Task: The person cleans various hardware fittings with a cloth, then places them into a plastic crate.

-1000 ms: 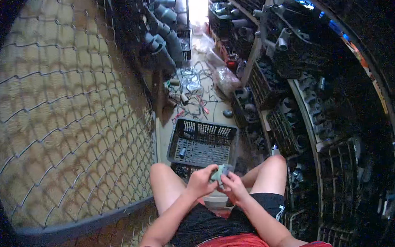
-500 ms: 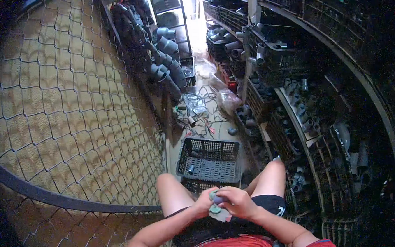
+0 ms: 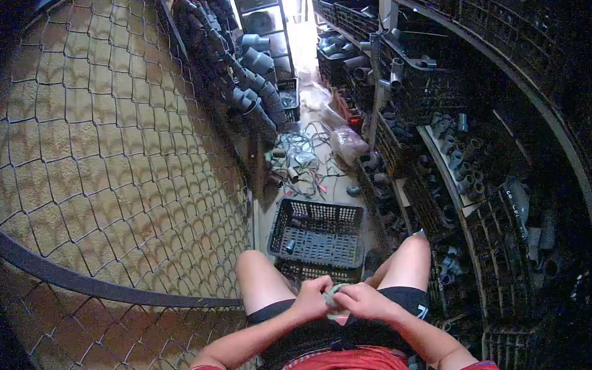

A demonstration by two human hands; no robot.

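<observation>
Over my lap, both hands are closed around a pale green cloth (image 3: 332,295). My left hand (image 3: 311,300) grips it from the left, fingers bent. From the right, my right hand (image 3: 360,300) pinches the same cloth. Whatever the cloth may be wrapped around is hidden by my fingers. A pale piece with a pink corner (image 3: 341,320) hangs below the hands. Just past my knees sits a black plastic crate (image 3: 363,238) holding a small grey pipe fitting (image 3: 290,246) and a few small pieces.
A wire mesh panel (image 3: 120,189) runs along the left. Shelves with crates of grey fittings (image 3: 471,188) line the right. Large grey pipe fittings (image 3: 259,62) are stacked at the left back. Tangled cords (image 3: 309,174) and a plastic bag (image 3: 348,146) lie on the floor ahead.
My hands have turned and drawn closer together around the cloth. The grey rounded piece seen between them before is now covered. The whole view has shifted slightly.
</observation>
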